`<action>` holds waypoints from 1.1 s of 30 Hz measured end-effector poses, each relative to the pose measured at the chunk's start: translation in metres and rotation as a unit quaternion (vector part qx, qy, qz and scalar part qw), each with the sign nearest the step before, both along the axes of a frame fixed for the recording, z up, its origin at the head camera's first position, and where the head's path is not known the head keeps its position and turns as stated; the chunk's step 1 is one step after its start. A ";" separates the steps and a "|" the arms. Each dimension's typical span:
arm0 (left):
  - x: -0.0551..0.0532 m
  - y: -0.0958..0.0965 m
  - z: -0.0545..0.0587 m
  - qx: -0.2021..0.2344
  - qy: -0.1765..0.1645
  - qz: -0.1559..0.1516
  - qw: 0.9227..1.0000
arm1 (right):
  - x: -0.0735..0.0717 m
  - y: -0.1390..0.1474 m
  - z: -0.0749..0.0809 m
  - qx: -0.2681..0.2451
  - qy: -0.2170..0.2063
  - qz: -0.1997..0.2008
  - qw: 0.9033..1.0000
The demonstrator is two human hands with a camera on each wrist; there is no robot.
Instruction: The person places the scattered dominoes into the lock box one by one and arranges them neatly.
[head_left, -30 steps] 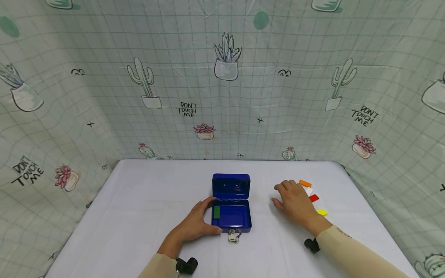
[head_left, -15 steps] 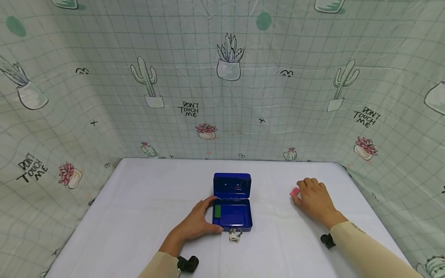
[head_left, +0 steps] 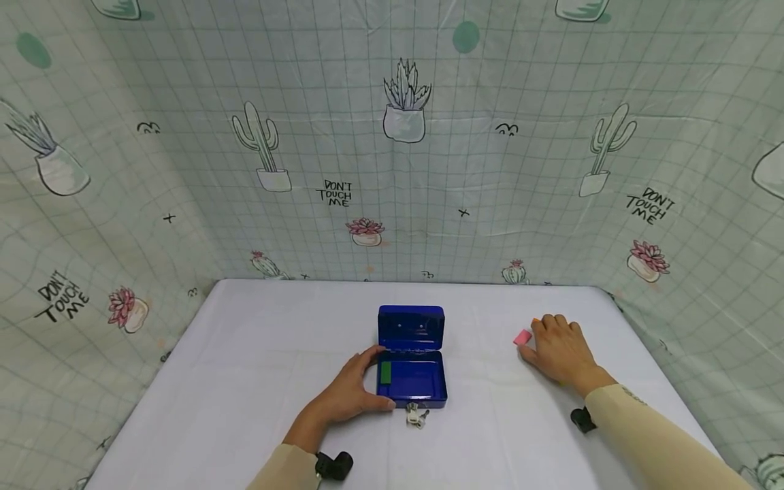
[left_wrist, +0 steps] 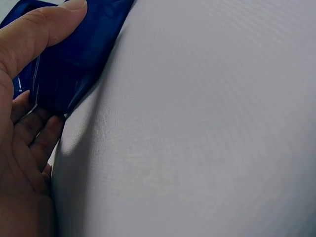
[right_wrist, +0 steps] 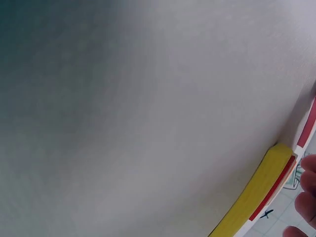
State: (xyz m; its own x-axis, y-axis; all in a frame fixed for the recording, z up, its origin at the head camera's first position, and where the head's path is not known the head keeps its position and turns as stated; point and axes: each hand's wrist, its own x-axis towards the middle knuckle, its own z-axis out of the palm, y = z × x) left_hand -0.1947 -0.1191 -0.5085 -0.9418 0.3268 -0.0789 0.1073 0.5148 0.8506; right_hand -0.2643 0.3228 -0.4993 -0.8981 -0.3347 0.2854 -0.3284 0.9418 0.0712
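Note:
A small blue cash box [head_left: 412,395] stands with its lid [head_left: 411,327] raised. One green flat block [head_left: 385,373] lies in its left side. My left hand [head_left: 349,393] grips the box's left end, thumb at the front corner and fingers behind; the left wrist view shows that thumb [left_wrist: 64,22] over the blue wall. My right hand [head_left: 560,350] is over the blocks at the right, fingers bent loosely. A pink block [head_left: 522,337] lies just left of its thumb, and an orange one [head_left: 535,320] peeks out by its fingertips. A yellow block [right_wrist: 259,190] shows below the wrist.
A bunch of keys [head_left: 416,416] hangs at the front of the cash box. The white-covered table [head_left: 275,327] ends at a patterned cloth backdrop [head_left: 465,163]. A red block [right_wrist: 308,123] appears at the right wrist view's edge.
My right hand has moved right over the blocks, most of which it now hides, and has drawn slightly away from the pink block. My left hand has stayed on the cash box.

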 end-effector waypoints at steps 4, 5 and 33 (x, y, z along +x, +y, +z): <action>0.000 0.001 -0.001 -0.002 -0.002 0.001 1.000 | -0.002 0.002 -0.002 0.010 -0.010 0.000 1.000; 0.001 0.001 -0.001 -0.002 -0.002 0.002 1.000 | -0.003 0.002 -0.002 0.013 -0.013 0.000 1.000; 0.000 0.000 -0.002 -0.007 -0.002 0.005 1.000 | -0.009 -0.004 -0.002 0.027 0.043 0.052 0.997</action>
